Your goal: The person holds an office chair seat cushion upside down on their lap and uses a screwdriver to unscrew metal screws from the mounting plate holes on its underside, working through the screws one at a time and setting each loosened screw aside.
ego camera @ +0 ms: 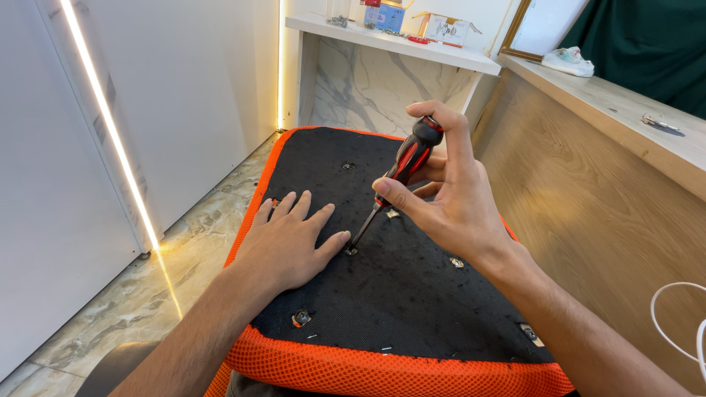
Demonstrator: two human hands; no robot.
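An upturned seat cushion (pixel 412 294) with a black fabric underside and orange mesh edging lies across my lap. My left hand (pixel 290 242) rests flat on the black fabric, fingers spread, thumb close to a screw hole (pixel 351 251). My right hand (pixel 441 198) grips a red and black screwdriver (pixel 404 165), tilted, with its tip set in that hole. Other metal inserts dot the fabric, one near the front left (pixel 301 317) and one to the right (pixel 457 262).
A wooden counter (pixel 618 110) runs along the right, with a white cable (pixel 676 316) hanging beside it. A white marble-fronted shelf (pixel 390 44) with boxes stands behind. White cabinet doors with a lit strip (pixel 110 125) line the left, above a marble floor (pixel 132 294).
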